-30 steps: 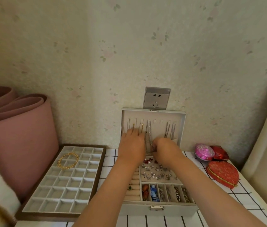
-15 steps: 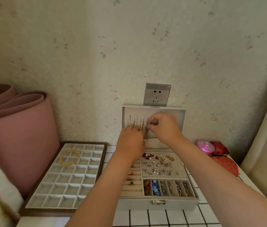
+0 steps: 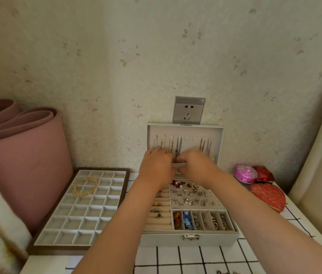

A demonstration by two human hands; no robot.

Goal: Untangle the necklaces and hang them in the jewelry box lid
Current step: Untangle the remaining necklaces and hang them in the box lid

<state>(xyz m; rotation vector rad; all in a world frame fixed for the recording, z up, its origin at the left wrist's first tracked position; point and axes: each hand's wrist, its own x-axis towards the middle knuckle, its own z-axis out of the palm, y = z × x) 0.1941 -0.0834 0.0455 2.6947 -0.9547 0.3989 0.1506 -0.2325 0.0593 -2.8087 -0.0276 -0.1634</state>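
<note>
The grey jewelry box [image 3: 211,239] stands open with its lid [image 3: 220,135] upright against the wall. Two gold necklaces [image 3: 162,145] hang from the lid's left hooks. A silver chain [image 3: 178,148] hangs beside them, and more silver chains [image 3: 205,146] hang further right. My left hand [image 3: 157,168] and my right hand [image 3: 194,165] meet at the lid's lower pocket edge [image 3: 179,165]. Both pinch this pale strip, and the silver chain's lower end drops behind it. Another gold necklace [image 3: 85,186] lies looped in the divided tray [image 3: 61,224].
Rings, earrings and beads fill the box's base compartments. A rolled pink mat [image 3: 21,155] stands left of the tray. A pink round box [image 3: 245,174], a red box [image 3: 264,173] and a red heart box [image 3: 268,196] sit at right. A wall socket [image 3: 188,110] is above the lid.
My right hand rose to the lid's hook row and then came back down to the pocket edge. The silver chain now hangs from a hook. My left hand stayed low by the pocket.
</note>
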